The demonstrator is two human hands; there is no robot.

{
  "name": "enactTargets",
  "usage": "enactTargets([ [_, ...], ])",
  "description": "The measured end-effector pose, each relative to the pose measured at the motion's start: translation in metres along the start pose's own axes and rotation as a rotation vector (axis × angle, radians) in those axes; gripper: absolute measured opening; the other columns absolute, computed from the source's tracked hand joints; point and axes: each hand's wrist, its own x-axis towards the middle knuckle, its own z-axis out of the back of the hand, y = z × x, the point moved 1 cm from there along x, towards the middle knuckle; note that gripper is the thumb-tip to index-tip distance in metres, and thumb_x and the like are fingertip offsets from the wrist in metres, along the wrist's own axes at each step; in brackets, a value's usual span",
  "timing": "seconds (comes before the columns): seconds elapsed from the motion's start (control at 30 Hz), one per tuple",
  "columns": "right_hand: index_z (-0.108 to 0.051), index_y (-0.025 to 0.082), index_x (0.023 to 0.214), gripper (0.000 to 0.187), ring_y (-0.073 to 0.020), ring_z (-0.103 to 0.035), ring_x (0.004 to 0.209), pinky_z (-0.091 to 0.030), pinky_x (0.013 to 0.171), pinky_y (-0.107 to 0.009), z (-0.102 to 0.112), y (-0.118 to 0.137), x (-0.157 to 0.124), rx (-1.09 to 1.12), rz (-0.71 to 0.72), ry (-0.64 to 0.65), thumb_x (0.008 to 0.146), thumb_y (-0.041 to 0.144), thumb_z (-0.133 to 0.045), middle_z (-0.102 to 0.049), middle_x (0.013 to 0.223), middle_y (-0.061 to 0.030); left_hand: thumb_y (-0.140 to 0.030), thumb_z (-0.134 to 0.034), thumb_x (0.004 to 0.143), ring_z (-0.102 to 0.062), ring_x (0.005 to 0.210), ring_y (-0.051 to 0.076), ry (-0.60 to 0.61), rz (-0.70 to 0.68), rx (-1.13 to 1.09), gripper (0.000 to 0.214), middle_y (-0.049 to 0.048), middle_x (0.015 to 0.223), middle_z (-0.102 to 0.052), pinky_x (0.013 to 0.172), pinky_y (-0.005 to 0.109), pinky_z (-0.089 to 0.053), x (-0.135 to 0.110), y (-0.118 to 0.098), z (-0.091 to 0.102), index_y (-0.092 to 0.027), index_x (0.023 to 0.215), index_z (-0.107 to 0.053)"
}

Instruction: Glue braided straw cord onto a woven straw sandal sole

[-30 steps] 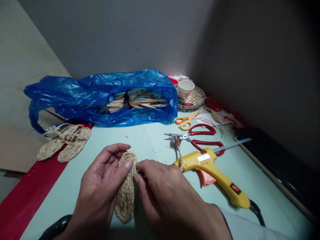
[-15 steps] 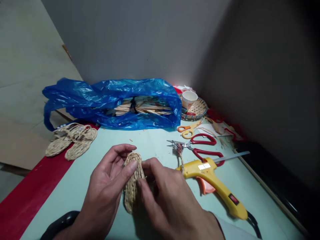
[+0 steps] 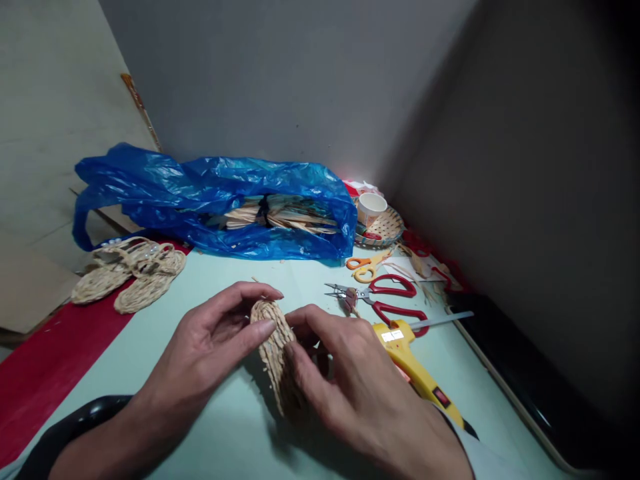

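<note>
A small sole of braided straw (image 3: 273, 347), long and rounded at its far end, is held up between my hands, tilted with its edge turned toward me. My left hand (image 3: 220, 347) pinches the far end, thumb on the near face and fingers behind. My right hand (image 3: 350, 373) grips the right side with thumb and fingers; its fingertips are partly hidden behind the sole. Just beyond my right hand lie red-handled scissors (image 3: 395, 297) and a yellow glue gun (image 3: 417, 367), partly covered by that hand.
Two finished-looking straw sandals (image 3: 150, 280) rest at left on a red strip (image 3: 75, 373). A blue plastic bag (image 3: 210, 180) holding straw bundles lies at the back. Orange-yellow scissors (image 3: 367, 267), a woven basket (image 3: 393, 227) with a white cup (image 3: 373, 207), and a black object (image 3: 520, 380) are at right.
The sole has turned in my hands, so its face is now angled and more edge shows. My view has shifted slightly; both hands keep hold of it.
</note>
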Motion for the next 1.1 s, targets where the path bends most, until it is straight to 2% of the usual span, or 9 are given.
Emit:
enactTargets([
  [0.13, -0.065, 0.023, 0.106, 0.015, -0.0231, -0.071, 0.092, -0.048, 0.078, -0.034, 0.002, 0.001, -0.002, -0.049, -0.005, 0.014, 0.105, 0.028, -0.051, -0.077, 0.098, -0.004, -0.039, -0.082, 0.083, -0.074, 0.085, 0.023, 0.033, -0.1, 0.11, 0.007, 0.002, 0.092, -0.082, 0.076, 0.025, -0.057, 0.004, 0.0, 0.004, -0.036, 0.088, -0.086],
  [0.27, -0.07, 0.021, 0.106, 0.02, -0.0217, -0.073, 0.089, -0.049, 0.079, -0.032, 0.008, -0.003, 0.0, -0.078, 0.081, 0.075, 0.107, 0.027, -0.051, -0.078, 0.098, -0.0063, -0.041, -0.08, 0.083, -0.072, 0.078, 0.023, 0.108, -0.107, 0.18, 0.011, 0.0032, 0.08, -0.08, 0.071, 0.026, -0.056, 0.008, -0.003, 0.007, -0.033, 0.079, -0.085],
  [0.37, -0.073, 0.022, 0.103, 0.018, -0.0208, -0.072, 0.084, -0.048, 0.075, -0.03, 0.02, -0.009, 0.002, -0.147, 0.17, 0.108, 0.106, 0.025, -0.056, -0.079, 0.094, -0.0055, -0.041, -0.079, 0.083, -0.067, 0.07, 0.021, 0.11, -0.098, 0.197, 0.012, 0.0023, 0.074, -0.076, 0.065, 0.024, -0.052, 0.011, -0.006, 0.008, -0.032, 0.076, -0.084],
  [0.43, -0.075, 0.023, 0.109, 0.015, -0.0206, -0.071, 0.08, -0.046, 0.071, -0.03, 0.03, -0.014, 0.003, -0.224, 0.201, 0.122, 0.101, 0.02, -0.063, -0.079, 0.09, -0.0043, -0.041, -0.079, 0.081, -0.065, 0.067, 0.02, 0.102, -0.08, 0.194, 0.012, 0.0022, 0.073, -0.075, 0.061, 0.023, -0.051, 0.013, -0.007, 0.008, -0.031, 0.075, -0.083],
  [0.53, -0.075, 0.023, 0.117, 0.025, -0.0201, -0.071, 0.083, -0.047, 0.072, -0.03, 0.043, -0.021, 0.003, -0.27, 0.236, 0.134, 0.099, 0.011, -0.062, -0.079, 0.096, -0.0042, -0.043, -0.08, 0.078, -0.065, 0.067, 0.022, 0.082, -0.062, 0.181, 0.015, 0.0035, 0.072, -0.074, 0.059, 0.025, -0.051, 0.014, -0.008, 0.008, -0.029, 0.073, -0.083],
  [0.7, -0.076, 0.021, 0.107, 0.024, -0.0156, -0.071, 0.083, -0.049, 0.075, -0.026, 0.056, -0.024, 0.006, -0.177, 0.334, 0.092, 0.1, 0.004, -0.06, -0.077, 0.095, -0.0009, -0.047, -0.079, 0.078, -0.062, 0.065, 0.024, 0.077, -0.05, 0.215, 0.019, 0.0047, 0.069, -0.073, 0.055, 0.027, -0.05, 0.013, -0.008, 0.007, -0.029, 0.072, -0.083],
  [0.93, -0.075, 0.017, 0.108, 0.031, -0.0145, -0.068, 0.088, -0.051, 0.079, -0.025, 0.056, -0.024, 0.007, -0.082, 0.493, 0.01, 0.098, -0.002, -0.052, -0.076, 0.097, -0.0029, -0.045, -0.077, 0.079, -0.064, 0.065, 0.024, 0.101, -0.053, 0.191, 0.018, 0.0053, 0.07, -0.073, 0.058, 0.028, -0.05, 0.011, -0.008, 0.004, -0.029, 0.072, -0.082],
  [1.1, -0.075, 0.022, 0.112, 0.036, -0.0158, -0.067, 0.09, -0.052, 0.085, -0.028, 0.057, -0.026, 0.004, -0.119, 0.473, 0.012, 0.098, 0.0, -0.049, -0.074, 0.099, -0.0019, -0.044, -0.077, 0.078, -0.063, 0.064, 0.024, 0.142, -0.001, 0.17, 0.018, 0.0056, 0.067, -0.072, 0.058, 0.029, -0.049, 0.009, -0.004, 0.003, -0.028, 0.07, -0.081],
])
